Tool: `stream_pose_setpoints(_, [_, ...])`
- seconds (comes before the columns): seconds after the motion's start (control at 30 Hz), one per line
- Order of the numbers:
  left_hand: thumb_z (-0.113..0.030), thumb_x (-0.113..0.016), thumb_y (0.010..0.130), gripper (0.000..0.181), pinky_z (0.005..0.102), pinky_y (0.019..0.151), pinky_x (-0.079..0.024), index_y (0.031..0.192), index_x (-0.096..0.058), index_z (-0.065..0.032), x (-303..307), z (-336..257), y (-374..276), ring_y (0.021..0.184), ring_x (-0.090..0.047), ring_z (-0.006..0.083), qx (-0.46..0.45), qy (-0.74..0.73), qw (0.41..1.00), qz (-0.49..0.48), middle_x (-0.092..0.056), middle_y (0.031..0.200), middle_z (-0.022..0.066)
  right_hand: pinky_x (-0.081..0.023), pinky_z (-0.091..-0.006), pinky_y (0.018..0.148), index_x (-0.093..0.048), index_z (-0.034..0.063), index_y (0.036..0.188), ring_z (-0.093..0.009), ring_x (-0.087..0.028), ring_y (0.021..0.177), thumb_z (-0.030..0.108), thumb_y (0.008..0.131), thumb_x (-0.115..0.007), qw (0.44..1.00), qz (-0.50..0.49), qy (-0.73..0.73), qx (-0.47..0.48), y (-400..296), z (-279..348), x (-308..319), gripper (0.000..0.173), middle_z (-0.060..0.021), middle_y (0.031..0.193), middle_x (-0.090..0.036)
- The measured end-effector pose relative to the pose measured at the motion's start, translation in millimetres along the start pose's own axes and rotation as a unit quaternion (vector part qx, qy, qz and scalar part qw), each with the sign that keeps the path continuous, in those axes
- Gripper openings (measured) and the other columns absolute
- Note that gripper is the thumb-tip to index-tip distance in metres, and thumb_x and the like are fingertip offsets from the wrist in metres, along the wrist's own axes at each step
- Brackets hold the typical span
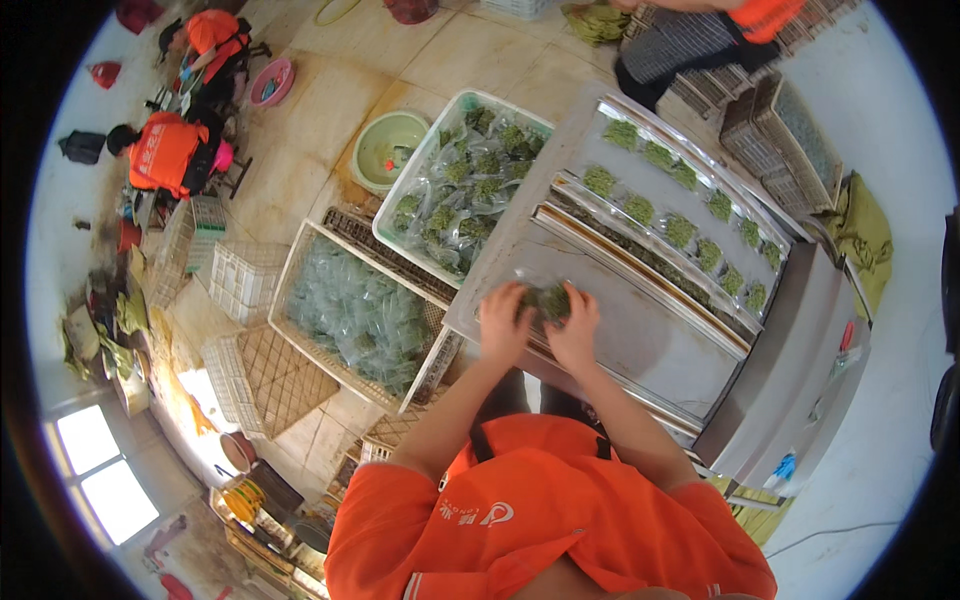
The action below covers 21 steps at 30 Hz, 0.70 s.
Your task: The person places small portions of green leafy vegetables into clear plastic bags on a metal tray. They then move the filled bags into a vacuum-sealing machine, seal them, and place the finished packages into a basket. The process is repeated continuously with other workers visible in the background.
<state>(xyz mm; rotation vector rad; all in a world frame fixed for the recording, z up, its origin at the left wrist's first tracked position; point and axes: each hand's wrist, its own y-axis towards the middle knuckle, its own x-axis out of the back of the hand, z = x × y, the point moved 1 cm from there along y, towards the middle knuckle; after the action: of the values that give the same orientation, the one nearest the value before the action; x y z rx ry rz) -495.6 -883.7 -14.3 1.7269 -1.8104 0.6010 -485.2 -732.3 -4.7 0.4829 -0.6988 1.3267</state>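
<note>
My left hand point(506, 321) and my right hand point(574, 324) both grip clear plastic bags of green vegetable matter point(553, 301) at the near left corner of a metal machine table point(645, 330). Each hand has fingers closed round a green clump. Beyond them on the machine, bags of green pieces point(637, 208) lie in two rows on a grey surface, with metal sealing bars point(645, 277) between them and my hands. A white crate point(382, 225) of similar filled bags stands just past the table's left edge.
Left of the machine, a beige crate point(296, 330) holds many clear bags. A pale green basin point(360, 157) sits on the floor. Upturned crates point(289, 379) lie at the left. A co-worker point(682, 45) is beyond the machine; two others point(166, 154) sit at the far left.
</note>
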Motion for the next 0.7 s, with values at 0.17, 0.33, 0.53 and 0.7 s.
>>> stream_pose_setpoints(0.17, [-0.015, -0.052, 0.101, 0.042, 0.0313, 0.091, -0.048, 0.141, -0.047, -0.0051, 14.0, 7.4, 79.3, 0.109, -0.057, 0.0168, 0.263, -0.431, 0.848, -0.16, -0.056, 0.13, 0.008, -0.049, -0.0389, 0.104, -0.039, 0.0055, 0.148, -0.03, -0.048, 0.134, -0.003, 0.085, -0.067, 0.906, 0.18, 0.381, 0.032, 84.5, 65.4, -17.2, 0.069, -0.0158, 0.152, -0.04])
stream_pose_setpoints(0.33, [-0.036, -0.055, 0.101, 0.063, 0.0435, 0.113, -0.03, 0.15, -0.034, -0.0032, 35.2, 17.6, 163.1, 0.136, -0.039, 0.0269, 0.222, -0.5, 0.789, -0.278, -0.039, 0.151, 0.0127, -0.049, -0.0417, 0.099, -0.064, 0.0065, 0.122, -0.038, -0.06, 0.117, 0.008, 0.088, -0.066, 0.975, -0.043, 0.149, 0.157, 119.9, 48.6, 85.3, 0.035, -0.0169, 0.121, -0.066])
stream_pose_setpoints(0.53, [-0.042, -0.059, 0.097, 0.068, 0.0596, 0.117, -0.016, 0.153, -0.035, -0.012, 3.6, -75.4, 145.7, 0.145, -0.028, 0.0351, -0.099, 0.143, 0.984, -0.023, -0.032, 0.157, 0.0143, -0.034, -0.0502, 0.111, -0.053, 0.0018, 0.132, -0.035, -0.046, 0.126, 0.025, 0.091, -0.066, 0.959, -0.142, -0.243, 0.039, 84.9, -115.4, 180.2, 0.049, -0.0163, 0.131, -0.053])
stream_pose_setpoints(0.7, [-0.048, -0.058, 0.095, 0.075, 0.0672, 0.116, -0.006, 0.157, -0.026, -0.0184, -2.5, 21.3, 145.8, 0.149, -0.016, 0.0418, 0.033, 0.347, 0.937, -0.001, -0.022, 0.162, 0.0156, -0.022, -0.0551, 0.117, -0.047, 0.0027, 0.141, -0.038, -0.038, 0.135, 0.035, 0.087, -0.068, 0.958, -0.075, -0.268, 0.076, 32.7, -130.0, 205.6, 0.066, -0.0193, 0.139, -0.047])
